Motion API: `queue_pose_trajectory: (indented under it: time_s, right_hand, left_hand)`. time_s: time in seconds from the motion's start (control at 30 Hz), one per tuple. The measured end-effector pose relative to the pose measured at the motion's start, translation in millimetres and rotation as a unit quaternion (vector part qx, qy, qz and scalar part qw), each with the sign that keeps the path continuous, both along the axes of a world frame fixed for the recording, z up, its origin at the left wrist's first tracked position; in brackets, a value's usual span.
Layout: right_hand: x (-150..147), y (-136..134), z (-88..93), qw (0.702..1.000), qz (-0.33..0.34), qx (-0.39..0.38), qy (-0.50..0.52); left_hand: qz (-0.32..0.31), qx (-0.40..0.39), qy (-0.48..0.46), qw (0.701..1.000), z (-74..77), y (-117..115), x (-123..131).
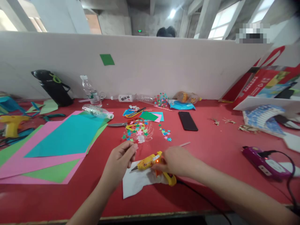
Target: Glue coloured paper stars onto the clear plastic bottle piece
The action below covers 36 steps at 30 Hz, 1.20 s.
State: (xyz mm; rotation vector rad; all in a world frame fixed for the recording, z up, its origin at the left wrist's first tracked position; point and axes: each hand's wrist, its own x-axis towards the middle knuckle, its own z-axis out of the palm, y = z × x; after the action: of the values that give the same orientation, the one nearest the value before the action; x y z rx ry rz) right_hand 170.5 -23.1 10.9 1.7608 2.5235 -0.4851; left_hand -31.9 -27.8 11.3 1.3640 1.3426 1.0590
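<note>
My right hand (174, 161) is wrapped round a yellow glue gun (148, 162) whose small red light glows. Its metal nozzle points left at my left hand (120, 159). That hand is closed in a pinch just beyond the nozzle tip, on something too small to name. Both hands hover over a white sheet of paper (136, 184) on the red table (211, 140). Just behind my left hand lies a clear plastic piece covered with coloured paper stars (138, 132). The gun's black cord runs off toward the near right.
Pink, teal and green paper sheets (58, 140) lie at left. Scissors (122, 124), a black phone (187, 120), loose stars (166, 133), plastic bottles (91, 92), a black bag (53, 86), a second glue gun (10, 123) and a purple device (263, 161) surround the spot. A white partition backs the table.
</note>
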Motion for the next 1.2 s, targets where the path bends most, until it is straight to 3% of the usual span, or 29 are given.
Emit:
queue_pose_trajectory:
  time_s: [0.23,0.43,0.6,0.7,0.77,0.87,1.03,1.2]
  right_hand:
    - [13.7,-1.4,-26.5,0.992,-0.019,-0.054,0.115]
    - [38.7,2.0,-11.3,0.947,-0.015,-0.093,0.306]
    - [49.7,6.5,19.3,0.877,-0.019,-0.135,0.460]
    - [44.5,10.5,30.9,0.771,-0.057,-0.207,0.599]
    - [38.2,13.0,30.0,0.734,-0.062,-0.242,0.631]
    - [30.0,15.7,16.9,0.731,-0.044,-0.256,0.631]
    - [25.7,12.5,-4.4,0.754,-0.047,-0.229,0.613]
    - [22.5,3.0,-2.5,0.793,-0.064,-0.118,0.594]
  left_hand:
    - [-0.003,0.023,0.029,0.999,6.0,-3.9,-11.7]
    - [0.029,0.035,0.012,0.999,19.2,-2.9,-17.6]
    - [0.038,0.042,0.019,0.998,18.0,4.3,-24.7]
    - [0.042,0.042,0.022,0.998,14.8,5.5,-22.1]
    - [0.041,0.045,0.028,0.998,13.1,5.1,-17.9]
    - [0.037,0.054,0.046,0.997,12.2,4.6,-11.1]
    - [0.043,0.074,0.076,0.993,13.0,7.9,-3.0]
    - [0.048,0.080,0.093,0.991,11.4,11.1,4.1]
